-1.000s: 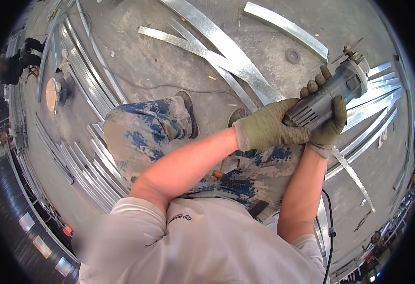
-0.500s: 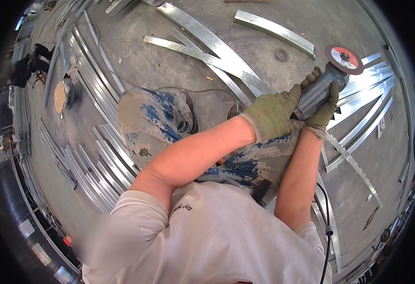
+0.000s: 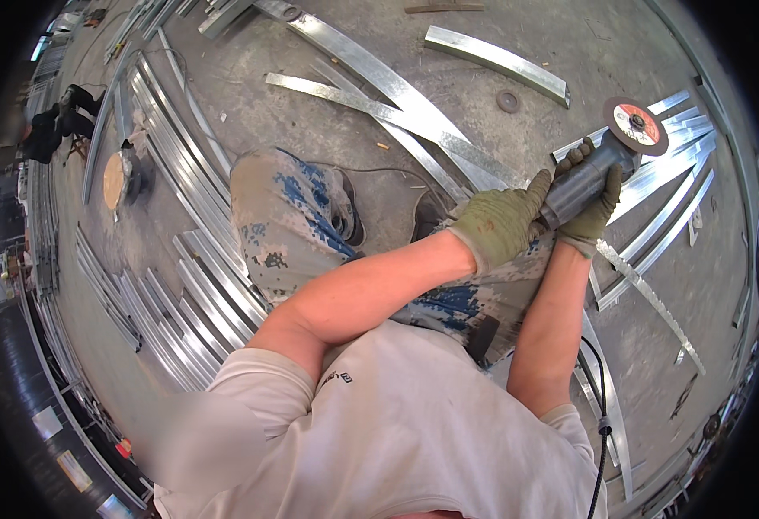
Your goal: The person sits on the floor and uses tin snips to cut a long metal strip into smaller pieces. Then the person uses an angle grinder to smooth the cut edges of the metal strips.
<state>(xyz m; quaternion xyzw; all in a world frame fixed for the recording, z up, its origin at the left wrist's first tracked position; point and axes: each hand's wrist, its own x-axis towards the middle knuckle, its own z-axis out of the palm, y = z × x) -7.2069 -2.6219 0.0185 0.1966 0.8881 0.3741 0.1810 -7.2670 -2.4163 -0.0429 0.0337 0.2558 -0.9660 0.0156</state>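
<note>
An angle grinder (image 3: 582, 186) with a dark grey body is held above my right thigh. Its brown disc (image 3: 636, 125), with a red and white label, faces up at the far right end. My right hand (image 3: 589, 218), in an olive work glove, wraps the body from beneath, thumb along the right side and fingertips showing on the left. My left hand (image 3: 496, 227), gloved alike, is closed at the rear end of the grinder. Its index finger points along the body, and part of its grip is hidden.
Shiny metal strips (image 3: 405, 95) cross on the concrete ahead, with a channel piece (image 3: 496, 62) beyond. A loose disc (image 3: 507, 101) lies nearby. More strips (image 3: 669, 160) lie right of the grinder, and long profiles (image 3: 180, 156) on the left. A person (image 3: 64, 125) sits far left.
The grinder and both hands have shifted slightly down and to the right. The disc sits a little lower in the view. My raised knee has moved slightly to the right.
</note>
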